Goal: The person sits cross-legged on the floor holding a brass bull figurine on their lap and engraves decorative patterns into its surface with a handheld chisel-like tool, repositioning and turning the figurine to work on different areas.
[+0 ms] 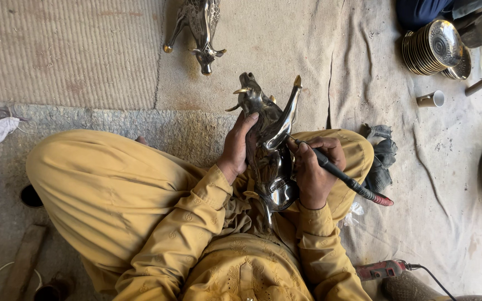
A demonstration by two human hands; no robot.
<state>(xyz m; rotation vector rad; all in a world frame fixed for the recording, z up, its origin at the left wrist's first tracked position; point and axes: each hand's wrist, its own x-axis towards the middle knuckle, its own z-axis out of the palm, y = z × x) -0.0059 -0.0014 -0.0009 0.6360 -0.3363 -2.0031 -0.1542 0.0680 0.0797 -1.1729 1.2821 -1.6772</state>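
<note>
Left hand (pixel 237 146) wrapped round shiny metal bull figure (pixel 266 139) in lap; right hand (pixel 313 170) gripping black rotary handpiece (pixel 344 178) against it; second bull (pixel 201 28) on mat's far edge

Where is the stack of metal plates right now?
The plates sit at the head view's top right on the grey cloth, just above a small cup.

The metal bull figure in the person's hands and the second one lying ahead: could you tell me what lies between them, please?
Only bare beige mat, seen from the head view, separates the held bull figure from the lying one.
</note>
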